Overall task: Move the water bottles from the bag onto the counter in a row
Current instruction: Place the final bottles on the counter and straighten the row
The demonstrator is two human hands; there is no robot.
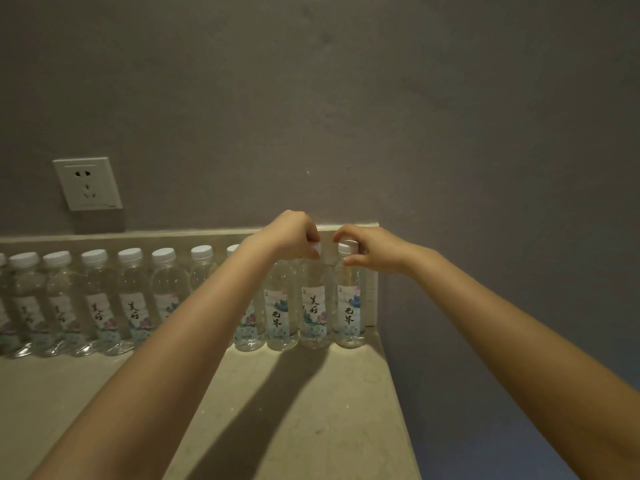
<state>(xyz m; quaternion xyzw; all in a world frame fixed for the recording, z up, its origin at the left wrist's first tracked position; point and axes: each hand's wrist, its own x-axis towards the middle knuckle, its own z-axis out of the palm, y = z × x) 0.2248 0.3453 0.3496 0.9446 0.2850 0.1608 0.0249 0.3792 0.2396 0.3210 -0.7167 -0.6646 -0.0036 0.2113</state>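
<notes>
Several clear water bottles with white caps and printed labels stand upright in a row along the back of the beige counter (294, 403). My left hand (289, 232) grips the cap of the second bottle from the right (313, 306). My right hand (372, 249) pinches the neck and cap of the rightmost bottle (349, 306), which stands near the counter's right end. Both bottles rest on the counter. My left forearm hides parts of a few bottles in the middle of the row. The bag is out of view.
A low stone backsplash (173, 237) runs behind the row against a grey wall. A white wall socket (88, 184) sits above it at the left. The counter's right edge (398, 393) drops off just beyond the last bottle.
</notes>
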